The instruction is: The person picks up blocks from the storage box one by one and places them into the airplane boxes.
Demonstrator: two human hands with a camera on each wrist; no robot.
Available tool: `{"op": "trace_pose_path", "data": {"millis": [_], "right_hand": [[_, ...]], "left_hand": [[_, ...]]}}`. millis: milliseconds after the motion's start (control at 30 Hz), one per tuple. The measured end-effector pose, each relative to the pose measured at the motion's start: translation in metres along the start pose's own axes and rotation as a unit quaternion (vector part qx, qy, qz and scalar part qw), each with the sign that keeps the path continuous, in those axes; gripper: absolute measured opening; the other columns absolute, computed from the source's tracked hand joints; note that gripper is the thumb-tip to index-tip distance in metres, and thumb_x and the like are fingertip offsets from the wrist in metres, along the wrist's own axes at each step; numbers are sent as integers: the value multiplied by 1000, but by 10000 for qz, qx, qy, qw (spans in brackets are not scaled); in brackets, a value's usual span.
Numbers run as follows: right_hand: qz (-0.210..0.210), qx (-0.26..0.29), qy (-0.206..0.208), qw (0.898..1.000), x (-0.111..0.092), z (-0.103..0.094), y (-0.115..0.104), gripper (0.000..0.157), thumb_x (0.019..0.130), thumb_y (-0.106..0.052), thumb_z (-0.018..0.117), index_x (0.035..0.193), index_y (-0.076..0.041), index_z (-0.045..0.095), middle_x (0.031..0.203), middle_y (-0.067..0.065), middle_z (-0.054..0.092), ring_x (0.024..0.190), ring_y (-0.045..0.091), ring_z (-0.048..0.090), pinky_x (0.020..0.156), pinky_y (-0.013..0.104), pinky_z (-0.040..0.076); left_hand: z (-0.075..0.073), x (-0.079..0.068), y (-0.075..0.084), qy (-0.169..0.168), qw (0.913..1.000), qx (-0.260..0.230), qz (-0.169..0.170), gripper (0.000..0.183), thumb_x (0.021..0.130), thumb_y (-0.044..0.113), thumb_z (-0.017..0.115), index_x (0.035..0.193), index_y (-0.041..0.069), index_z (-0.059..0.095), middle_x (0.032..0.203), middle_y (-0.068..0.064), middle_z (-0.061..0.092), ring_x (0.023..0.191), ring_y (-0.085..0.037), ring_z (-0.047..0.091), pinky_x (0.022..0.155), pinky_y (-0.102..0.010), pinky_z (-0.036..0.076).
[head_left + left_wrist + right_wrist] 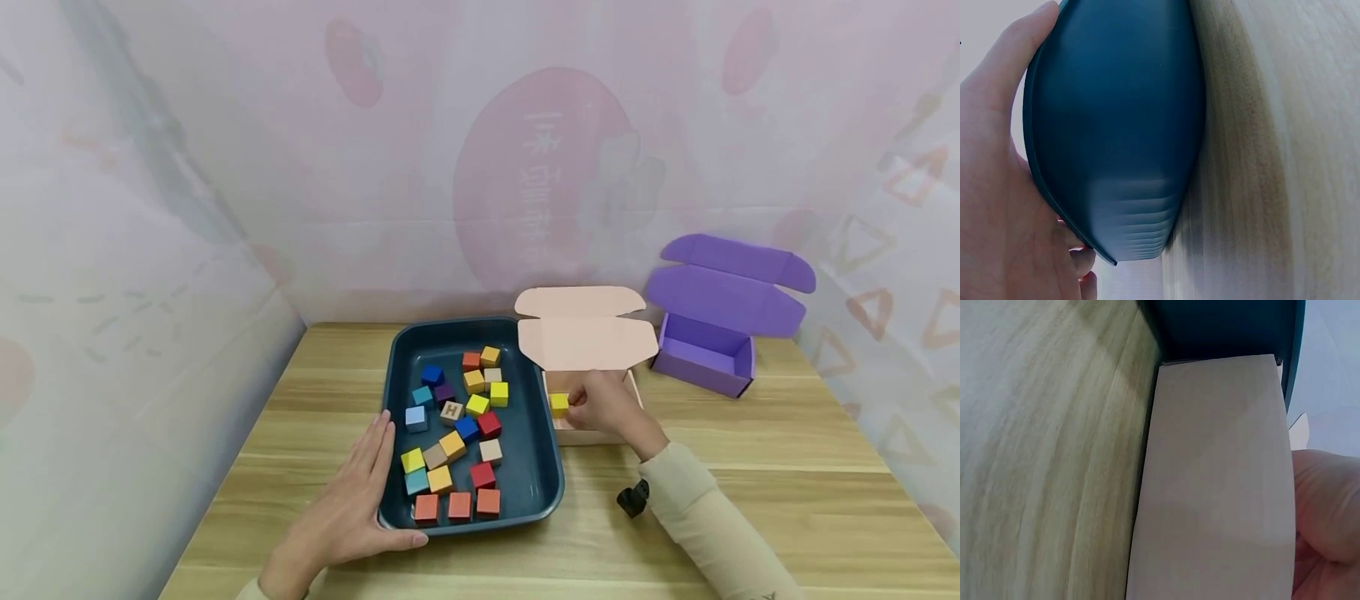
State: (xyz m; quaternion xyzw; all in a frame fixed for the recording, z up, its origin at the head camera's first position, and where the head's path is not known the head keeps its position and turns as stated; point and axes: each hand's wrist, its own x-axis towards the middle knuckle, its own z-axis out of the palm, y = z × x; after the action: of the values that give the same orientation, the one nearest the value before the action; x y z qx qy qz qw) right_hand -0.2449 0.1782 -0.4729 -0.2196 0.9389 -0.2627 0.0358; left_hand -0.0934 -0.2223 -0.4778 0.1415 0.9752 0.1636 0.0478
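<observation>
My left hand (341,500) lies along the near left corner of a dark blue tray (551,492), with straight fingers at its side and the thumb by its near rim. The left wrist view shows this hand against the tray's rim (1032,144). Many coloured wooden cubes lie in the tray, among them a red one (488,502) and a blue one (432,375). Inside an open peach cardboard box (588,343), my right hand (603,407) pinches a yellow cube (558,405) near the left wall. The right wrist view shows only the box's outer wall (1216,475), hiding the fingertips.
An open purple box (708,354) stands at the back right, its lid raised. The peach box adjoins the tray's right side. Under everything is a wooden table (810,467), with a patterned cloth (405,183) behind it. A small black device (633,498) sits at my right wrist.
</observation>
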Motion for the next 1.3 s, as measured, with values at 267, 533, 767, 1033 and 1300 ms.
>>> {"op": "trace_pose_path", "data": {"millis": [267,533,767,1033,1300], "right_hand": [[229,239,-18,9995,8,5,-4,42,87,-5,76,52,-14,55,48,-13,38,47,5,38,50,21,24],[198,-10,389,9990,12,11,-2,47,87,-7,75,51,-17,47,49,-13,30,46,6,31,51,23,16],[366,100,402,9985,14,12,-4,32,88,-7,75,59,-12,62,51,-9,46,48,8,41,49,22,24],[359,-104,473,9982,6,-12,-24,7,89,-13,83,86,-7,80,83,3,80,76,16,72,75,40,59],[-525,270,90,9982,-4,-39,-57,22,90,-11,83,108,1,78,100,13,81,89,21,77,81,37,66]], "left_hand": [[1,0,-1,53,10000,-3,34,147,67,99,60,171,11,5,180,-11,-3,165,-39,13,123,-71,32],[2,-1,-1,-3,10000,-42,-9,147,68,98,61,171,10,5,180,-11,-3,165,-39,13,123,-72,31],[2,0,-1,21,10000,-20,4,147,67,99,60,171,10,5,180,-11,-4,165,-39,13,124,-71,31],[2,0,0,25,10000,6,8,147,67,99,60,171,10,5,180,-11,-4,165,-39,13,124,-71,31],[2,0,-1,81,9999,42,48,147,68,99,60,171,10,5,180,-12,-2,165,-38,13,124,-70,31]]}}
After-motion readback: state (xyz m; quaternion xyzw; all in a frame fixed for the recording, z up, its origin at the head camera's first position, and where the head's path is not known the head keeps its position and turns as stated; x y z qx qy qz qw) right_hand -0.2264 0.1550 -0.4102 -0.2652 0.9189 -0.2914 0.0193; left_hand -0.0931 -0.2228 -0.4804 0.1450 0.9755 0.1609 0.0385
